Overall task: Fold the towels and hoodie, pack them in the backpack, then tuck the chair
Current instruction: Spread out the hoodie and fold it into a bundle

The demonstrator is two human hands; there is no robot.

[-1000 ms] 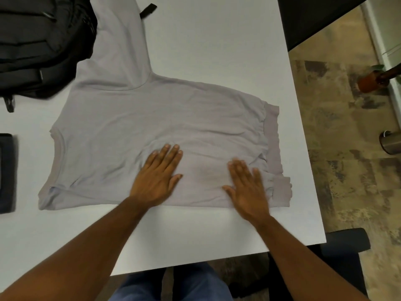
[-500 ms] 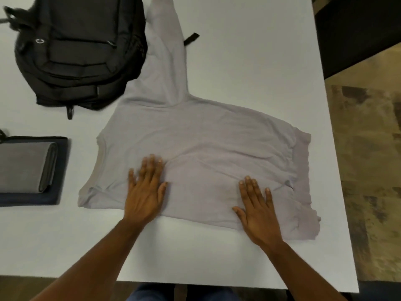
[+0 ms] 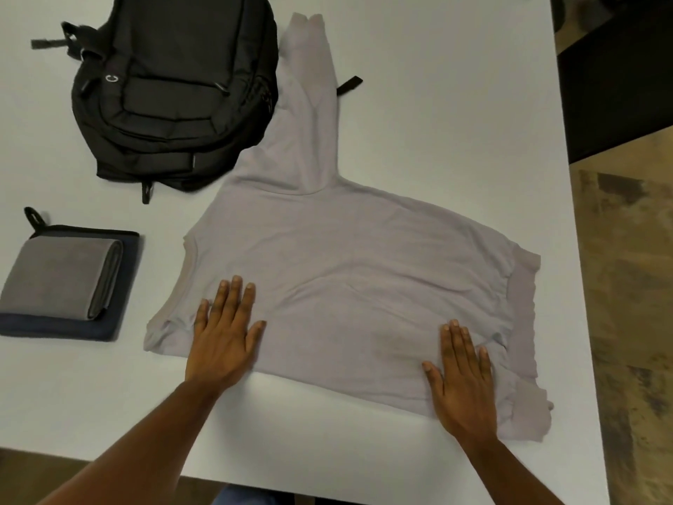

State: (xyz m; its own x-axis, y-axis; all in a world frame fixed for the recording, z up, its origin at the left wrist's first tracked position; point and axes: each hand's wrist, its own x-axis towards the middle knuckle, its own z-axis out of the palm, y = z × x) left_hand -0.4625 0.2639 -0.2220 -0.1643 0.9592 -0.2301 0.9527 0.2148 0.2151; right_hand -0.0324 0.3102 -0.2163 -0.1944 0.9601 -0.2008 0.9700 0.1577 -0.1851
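Note:
A pale lilac-grey hoodie [image 3: 364,271] lies flat across the white table [image 3: 455,103], one sleeve stretching away toward the far edge. My left hand [image 3: 224,337] presses flat on its near left part with straight fingers. My right hand [image 3: 464,380] presses flat near its right hem. A black backpack [image 3: 174,85] lies at the far left, its edge touching the sleeve. A folded grey towel [image 3: 62,278] sits on a folded dark navy towel [image 3: 116,322] at the left.
A black strap end [image 3: 349,84] pokes out beside the sleeve. Patterned floor [image 3: 626,322] runs along the table's right edge, with a dark piece of furniture [image 3: 615,85] at the far right. My legs in blue trousers [image 3: 247,497] show below the near edge.
My view has swung left and up, bringing the backpack and folded towels into sight. My hands have spread apart along the hoodie's near edge, the left hand sliding left.

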